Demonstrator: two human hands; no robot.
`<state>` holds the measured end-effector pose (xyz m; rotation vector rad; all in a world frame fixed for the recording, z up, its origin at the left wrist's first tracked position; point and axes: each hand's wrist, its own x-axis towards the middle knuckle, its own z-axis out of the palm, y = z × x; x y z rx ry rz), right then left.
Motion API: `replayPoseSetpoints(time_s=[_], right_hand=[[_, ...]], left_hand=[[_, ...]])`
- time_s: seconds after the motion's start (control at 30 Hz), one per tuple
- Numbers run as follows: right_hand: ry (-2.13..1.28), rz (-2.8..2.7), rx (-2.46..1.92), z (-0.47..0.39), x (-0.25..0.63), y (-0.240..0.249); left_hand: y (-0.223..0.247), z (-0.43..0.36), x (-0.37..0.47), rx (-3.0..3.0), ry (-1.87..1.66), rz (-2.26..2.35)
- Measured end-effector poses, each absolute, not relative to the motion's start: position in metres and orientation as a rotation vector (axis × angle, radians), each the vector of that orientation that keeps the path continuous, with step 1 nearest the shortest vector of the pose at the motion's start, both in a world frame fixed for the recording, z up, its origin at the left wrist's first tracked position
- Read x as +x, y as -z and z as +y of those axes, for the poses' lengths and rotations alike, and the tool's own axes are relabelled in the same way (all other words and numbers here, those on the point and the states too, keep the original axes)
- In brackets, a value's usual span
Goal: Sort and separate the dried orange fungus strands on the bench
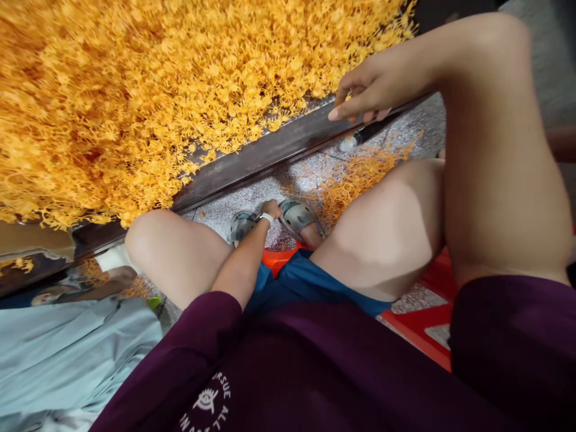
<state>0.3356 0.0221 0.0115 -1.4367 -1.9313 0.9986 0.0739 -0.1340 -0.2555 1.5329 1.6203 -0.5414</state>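
My left hand (271, 208), with a pale band on its wrist, reaches down between my two grey clogs (297, 217) near the floor. Its fingers are mostly turned away, so whether they hold anything is hidden. Out in front, my right hand (365, 91) hangs over the table's dark edge (252, 157), fingers loosely bent and nothing visible in them. A thick heap of small yellow-orange plastic pieces with thin prongs (189, 78) covers the tabletop beside it. More thin orange strands (360, 180) lie in a pile on the floor below my right hand.
I sit on a red plastic seat (427, 309), knees close to the table edge. To the left, another person's grey-blue clothing (76, 354) and bare foot show, near a cardboard box (38, 243). A dark table leg with a pale foot (353, 141) stands by the floor pile.
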Motion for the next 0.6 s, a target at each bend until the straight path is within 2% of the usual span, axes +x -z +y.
replayPoseSetpoints(time_s=[0.17,0.33,0.5,0.6], right_hand=[[-0.980,-2.066,-1.416,0.026,0.319,-0.029],[-1.182,-2.654,-1.796,0.036,0.294,-0.065],[-1.347,-2.534,-1.827,0.042,0.292,-0.071],[-1.390,-2.445,-1.443,0.054,0.308,-0.057]], left_hand=[[0.251,-0.120,0.079,1.517,0.395,1.679],[0.231,-0.113,0.094,1.490,0.210,1.603],[0.178,-0.098,0.135,1.517,-0.023,1.249],[0.124,-0.076,0.144,1.576,-0.137,1.016]])
